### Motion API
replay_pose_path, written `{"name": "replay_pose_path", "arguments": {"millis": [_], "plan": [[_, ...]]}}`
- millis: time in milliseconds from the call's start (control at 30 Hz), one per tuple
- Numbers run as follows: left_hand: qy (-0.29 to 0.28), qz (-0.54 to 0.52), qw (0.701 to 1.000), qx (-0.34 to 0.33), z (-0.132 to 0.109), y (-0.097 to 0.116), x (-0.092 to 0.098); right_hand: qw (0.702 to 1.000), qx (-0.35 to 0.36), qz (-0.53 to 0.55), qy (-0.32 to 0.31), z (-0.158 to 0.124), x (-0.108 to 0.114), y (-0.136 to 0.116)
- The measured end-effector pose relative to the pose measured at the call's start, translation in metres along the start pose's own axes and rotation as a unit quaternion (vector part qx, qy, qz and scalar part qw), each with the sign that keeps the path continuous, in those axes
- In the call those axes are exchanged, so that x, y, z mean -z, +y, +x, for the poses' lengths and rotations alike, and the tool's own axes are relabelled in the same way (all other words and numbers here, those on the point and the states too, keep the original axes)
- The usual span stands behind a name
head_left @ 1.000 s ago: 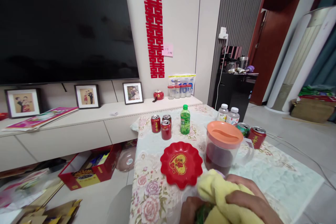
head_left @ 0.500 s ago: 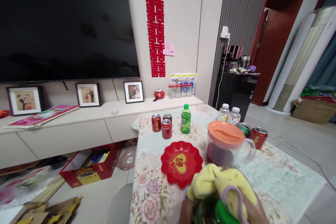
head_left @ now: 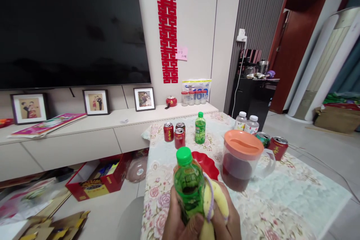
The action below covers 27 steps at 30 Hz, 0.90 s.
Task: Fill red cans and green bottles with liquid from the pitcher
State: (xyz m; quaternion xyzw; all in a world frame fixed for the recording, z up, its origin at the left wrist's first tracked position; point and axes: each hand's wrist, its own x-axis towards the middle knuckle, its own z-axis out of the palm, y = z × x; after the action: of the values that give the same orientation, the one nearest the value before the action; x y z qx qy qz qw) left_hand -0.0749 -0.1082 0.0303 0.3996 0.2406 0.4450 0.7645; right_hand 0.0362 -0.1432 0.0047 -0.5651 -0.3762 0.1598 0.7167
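A green plastic drink bottle (head_left: 189, 183) with a green cap stands nearly upright in front of me, at the near edge of the tablecloth. My left hand (head_left: 174, 217) is closed round its lower part. My right hand (head_left: 229, 213) grips a yellow cloth (head_left: 221, 200) with a purple edge, pressed against the bottle's right side. Behind the bottle, partly covered by it, lies a red scalloped plate (head_left: 206, 163). To the right stands a clear pitcher (head_left: 237, 170) of dark liquid with an orange lid.
Several red cans (head_left: 179, 138) and another green bottle (head_left: 200, 129) stand at the table's far side. Right of the pitcher are two clear bottles (head_left: 251, 124), a green can (head_left: 263, 138) and a red can (head_left: 278, 148). An open red box (head_left: 98, 183) sits on the floor at left.
The green bottle has risen from the bottom edge and turned cap-up, now covering part of the red plate. The yellow cloth has moved down from its top to its right side.
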Motion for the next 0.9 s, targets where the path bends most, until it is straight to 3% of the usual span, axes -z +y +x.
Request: {"name": "replay_pose_path", "arguments": {"millis": [133, 300, 400, 533, 800, 900], "plan": [[0.068, 0.040, 0.997, -0.025, 0.010, 0.004, 0.002, 0.998, 0.047, -0.010, 0.040, -0.008, -0.013, 0.014], [0.118, 0.086, 0.989, -0.001, 0.008, -0.010, 0.003, 0.989, 0.119, -0.042, 0.073, -0.010, -0.003, 0.011], [0.065, 0.060, 0.996, 0.013, 0.002, -0.019, -0.004, 0.987, 0.130, -0.047, 0.077, -0.005, 0.010, 0.001], [-0.034, 0.026, 0.999, 0.021, -0.003, -0.016, -0.017, 0.992, 0.095, -0.026, 0.083, 0.004, 0.021, -0.010], [-0.100, 0.006, 0.995, 0.005, -0.003, -0.013, -0.015, 0.999, 0.024, 0.008, 0.035, 0.018, 0.027, -0.017], [-0.096, 0.008, 0.995, 0.015, 0.002, -0.013, -0.011, 0.999, 0.013, -0.002, 0.031, 0.015, 0.022, -0.015]]}}
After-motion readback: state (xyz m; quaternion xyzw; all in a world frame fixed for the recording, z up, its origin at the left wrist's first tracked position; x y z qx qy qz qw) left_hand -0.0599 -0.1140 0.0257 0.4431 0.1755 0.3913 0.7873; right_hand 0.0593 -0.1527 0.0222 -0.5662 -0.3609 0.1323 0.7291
